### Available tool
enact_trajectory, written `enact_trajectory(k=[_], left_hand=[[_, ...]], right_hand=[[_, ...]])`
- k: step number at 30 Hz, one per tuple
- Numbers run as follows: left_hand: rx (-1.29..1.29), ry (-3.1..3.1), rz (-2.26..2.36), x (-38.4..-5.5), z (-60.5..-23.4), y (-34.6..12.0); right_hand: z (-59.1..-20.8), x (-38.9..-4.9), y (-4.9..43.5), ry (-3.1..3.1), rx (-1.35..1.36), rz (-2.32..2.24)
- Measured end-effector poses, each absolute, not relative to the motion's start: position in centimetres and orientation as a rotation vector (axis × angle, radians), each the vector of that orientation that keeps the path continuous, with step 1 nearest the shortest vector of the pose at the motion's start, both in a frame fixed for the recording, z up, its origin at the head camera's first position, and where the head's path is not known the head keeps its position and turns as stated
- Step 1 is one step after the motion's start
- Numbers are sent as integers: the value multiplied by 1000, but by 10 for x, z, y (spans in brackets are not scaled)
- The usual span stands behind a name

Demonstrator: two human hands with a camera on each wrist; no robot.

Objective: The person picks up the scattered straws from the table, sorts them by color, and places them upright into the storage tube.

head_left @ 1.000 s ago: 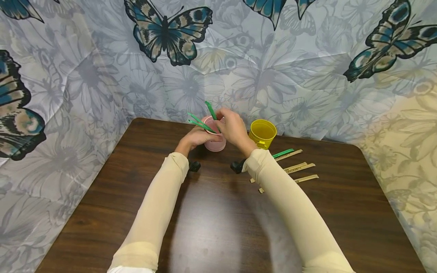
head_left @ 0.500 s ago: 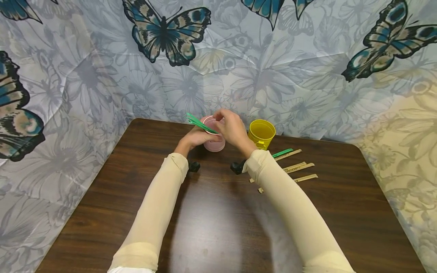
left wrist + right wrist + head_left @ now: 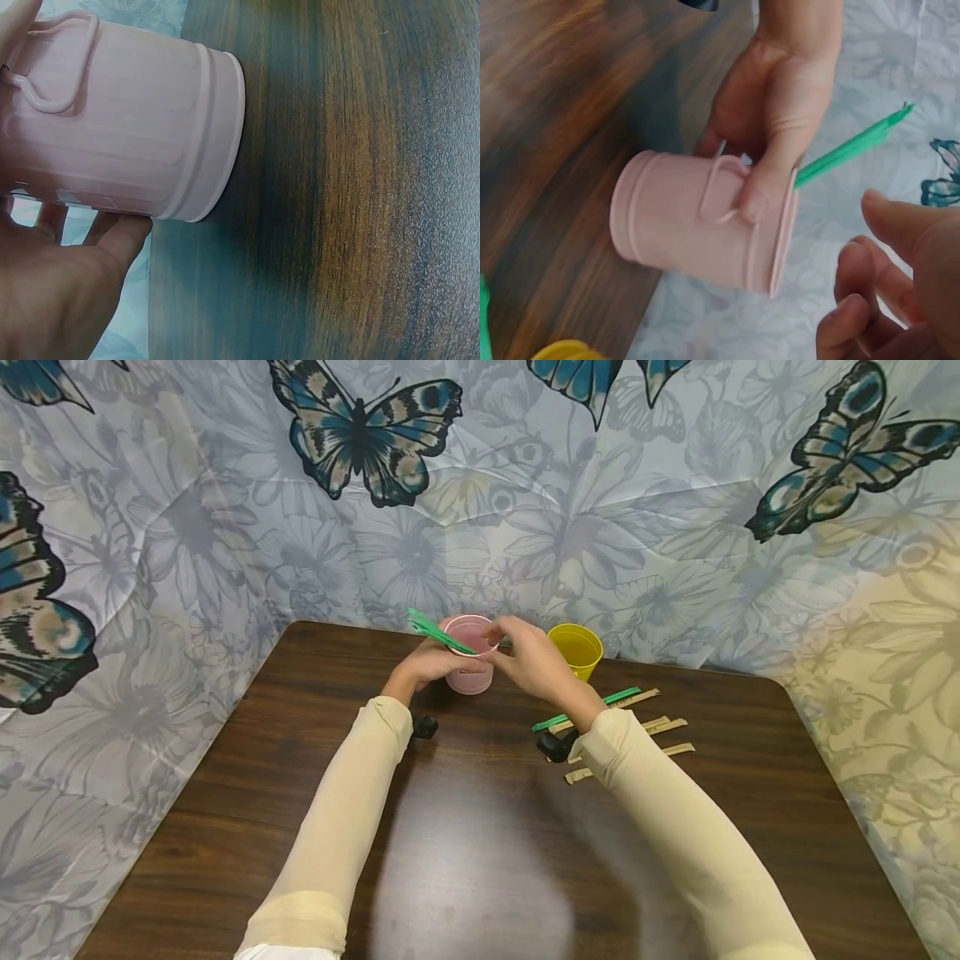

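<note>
My left hand (image 3: pixel 429 665) grips a small pink bucket (image 3: pixel 468 682) near the back edge of the table. Its thumb lies over the bucket's side by the wire-shaped handle, as the right wrist view shows. Several thin green strips (image 3: pixel 855 150) lean out over the bucket's rim on the left; their lower ends are hidden inside. Close to the right side of that rim is my right hand (image 3: pixel 534 662), fingers loosely bent and thumb apart. In the right wrist view this hand (image 3: pixel 907 277) holds nothing and is clear of the bucket.
A yellow bucket (image 3: pixel 577 653) stands just right of my right hand. Under and beside the right forearm lie a green strip (image 3: pixel 622 695) and several tan printed strips (image 3: pixel 667 725). A butterfly-patterned cloth (image 3: pixel 600 527) hangs behind the table (image 3: pixel 480 827).
My right hand let go of a green strip, which now leans with the others in the pink bucket. That hand then drew back to the right. My left hand stays on the bucket.
</note>
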State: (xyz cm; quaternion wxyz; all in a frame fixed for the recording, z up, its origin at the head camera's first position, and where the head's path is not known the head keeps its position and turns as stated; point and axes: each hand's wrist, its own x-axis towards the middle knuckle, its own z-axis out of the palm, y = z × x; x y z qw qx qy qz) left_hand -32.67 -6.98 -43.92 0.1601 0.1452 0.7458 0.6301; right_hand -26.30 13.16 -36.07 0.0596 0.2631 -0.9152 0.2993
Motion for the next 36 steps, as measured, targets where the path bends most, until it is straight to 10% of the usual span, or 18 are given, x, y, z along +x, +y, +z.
enact_trajectory(k=[36], left_hand=[[411, 2133, 1808, -324, -436, -70]], right_hand=[[-440, -204, 262, -3073, 633, 767]])
